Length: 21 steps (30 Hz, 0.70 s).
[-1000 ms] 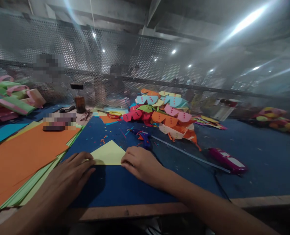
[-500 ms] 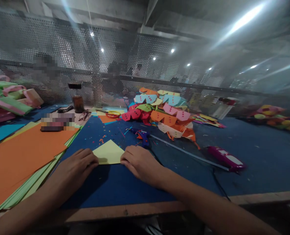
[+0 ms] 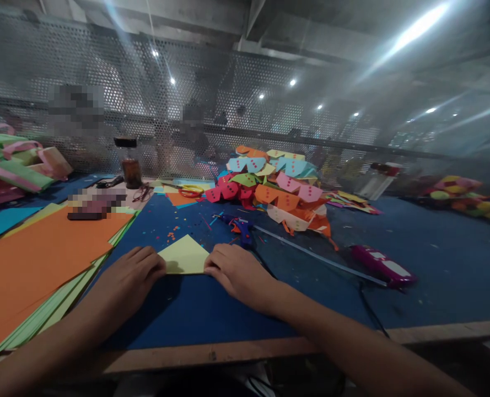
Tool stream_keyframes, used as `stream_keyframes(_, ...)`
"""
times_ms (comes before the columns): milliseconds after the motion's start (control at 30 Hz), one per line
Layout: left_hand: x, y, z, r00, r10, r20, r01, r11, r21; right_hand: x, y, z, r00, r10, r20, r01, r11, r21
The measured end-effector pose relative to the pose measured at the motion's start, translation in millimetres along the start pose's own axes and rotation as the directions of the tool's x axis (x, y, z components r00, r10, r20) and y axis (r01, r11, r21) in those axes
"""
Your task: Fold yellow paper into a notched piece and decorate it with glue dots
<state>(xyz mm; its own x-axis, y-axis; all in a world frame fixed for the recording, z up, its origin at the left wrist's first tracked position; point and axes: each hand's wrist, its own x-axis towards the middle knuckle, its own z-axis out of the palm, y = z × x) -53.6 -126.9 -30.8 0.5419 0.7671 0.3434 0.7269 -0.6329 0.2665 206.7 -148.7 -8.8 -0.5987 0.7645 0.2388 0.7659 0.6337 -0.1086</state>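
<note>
The blue table [image 3: 211,309] spreads under both hands. Left of the left hand [image 3: 131,275] lies a broad stack of orange sheets [image 3: 42,259]. Well beyond the right hand [image 3: 238,273] rises a heap of folded paper pieces [image 3: 278,193]. Both hands lie palm down and grip nothing, their fingertips pressing the near corners of a yellow paper [image 3: 184,256] that lies flat between them. Just beyond the right hand sits a glue gun [image 3: 238,226]. Uneven pressure from one hand could likely let the paper slide and crease crooked, and a forward push might knock the glue gun.
</note>
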Motion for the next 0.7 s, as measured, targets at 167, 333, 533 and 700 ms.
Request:
stream_keyframes(167, 1.4, -6.1, 0.3, 0.999, -0.032, -0.009, 0.031, 0.996, -0.082, 1.9, 0.5, 1.2, 0.998, 0.059, 0.003, -0.059, 0.998, 0.035)
stream_keyframes(333, 3.3, -10.9, 0.1, 0.994, -0.109, 0.013, 0.11, 0.987, -0.117, 3.6, -1.5, 0.5, 0.992, 0.13, 0.009, -0.13, 0.988, 0.081)
stream_keyframes(533, 3.6, -12.2, 1.0, 0.992, -0.126, 0.011, 0.126, 0.984, -0.127, 4.9, -1.1, -0.2, 0.984, 0.178, 0.012, -0.178, 0.973, 0.145)
stream_keyframes(700, 3.8, -6.5, -2.8, 0.988, -0.154, -0.015, 0.15, 0.978, -0.147, 4.8, -1.2, 1.0, 0.981, 0.194, 0.002, -0.192, 0.968, 0.163)
